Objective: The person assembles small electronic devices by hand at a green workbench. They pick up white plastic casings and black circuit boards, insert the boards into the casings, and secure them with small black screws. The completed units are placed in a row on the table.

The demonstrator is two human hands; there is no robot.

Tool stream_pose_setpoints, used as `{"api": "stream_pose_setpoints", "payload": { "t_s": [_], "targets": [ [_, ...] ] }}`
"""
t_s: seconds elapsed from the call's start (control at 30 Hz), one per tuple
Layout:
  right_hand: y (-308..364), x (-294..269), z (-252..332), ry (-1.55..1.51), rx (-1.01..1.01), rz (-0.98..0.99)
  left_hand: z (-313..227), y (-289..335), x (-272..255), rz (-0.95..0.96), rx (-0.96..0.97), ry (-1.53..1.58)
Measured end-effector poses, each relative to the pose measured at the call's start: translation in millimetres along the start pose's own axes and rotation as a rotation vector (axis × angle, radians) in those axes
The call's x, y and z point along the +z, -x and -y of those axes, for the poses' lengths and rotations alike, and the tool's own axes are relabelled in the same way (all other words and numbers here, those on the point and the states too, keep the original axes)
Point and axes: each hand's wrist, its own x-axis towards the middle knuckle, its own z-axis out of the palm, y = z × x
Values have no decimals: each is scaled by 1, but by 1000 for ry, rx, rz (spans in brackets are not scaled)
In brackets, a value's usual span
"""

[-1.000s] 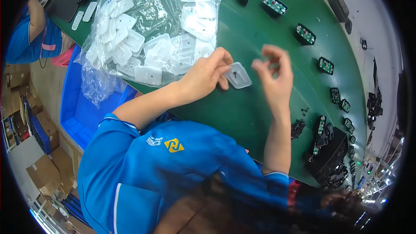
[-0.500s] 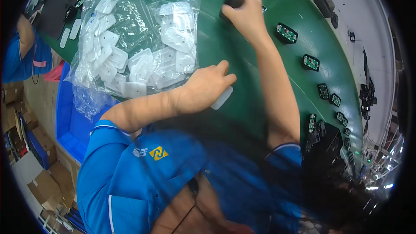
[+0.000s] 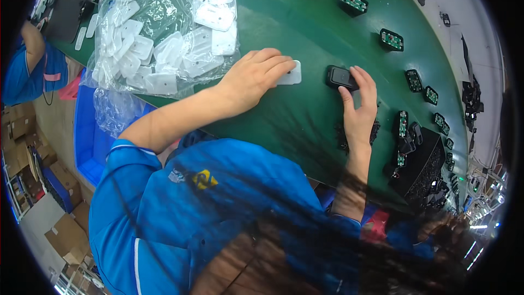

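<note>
My left hand [image 3: 255,81] is closed over a flat white plastic plate [image 3: 295,74], which pokes out past its fingertips just right of the plastic bag. To the right, my right hand [image 3: 360,106] has thumb and fingers on either side of a small black plastic case [image 3: 341,77], its smooth face up with a button-like mark. A gap of green tabletop separates plate and case. Beneath my right hand lies a scatter of tiny black parts [image 3: 375,131], partly hidden by the wrist.
A clear plastic bag [image 3: 164,13] full of white plates lies at left. Several black cases with green circuit boards [image 3: 391,39] line the far and right side. A black bin [image 3: 417,166] stands right, a blue crate [image 3: 87,131] left. Another person's arm [image 3: 34,43] shows far left.
My right hand has come nearer from the far side of the table with the black case. My left hand stays at the white plate, and the view has shifted.
</note>
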Motion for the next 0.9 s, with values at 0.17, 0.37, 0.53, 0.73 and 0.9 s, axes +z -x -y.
{"api": "stream_pose_setpoints", "payload": {
  "t_s": [0.17,0.37,0.53,0.73,0.9],
  "targets": [
    [-1,-7,-4,93,-49,52,11,-12,-5,87,15,111],
    [-5,9,34,-94,-147,76,17,5,-13,-86,-110,321],
    [-12,25,50,-72,-249,158,14,16,-16,-116,-106,330],
    [-18,37,54,-62,-294,177,18,20,-9,-129,-101,316],
    [-20,37,58,-36,-287,225,19,18,-10,-124,-104,355]
  ]
}}
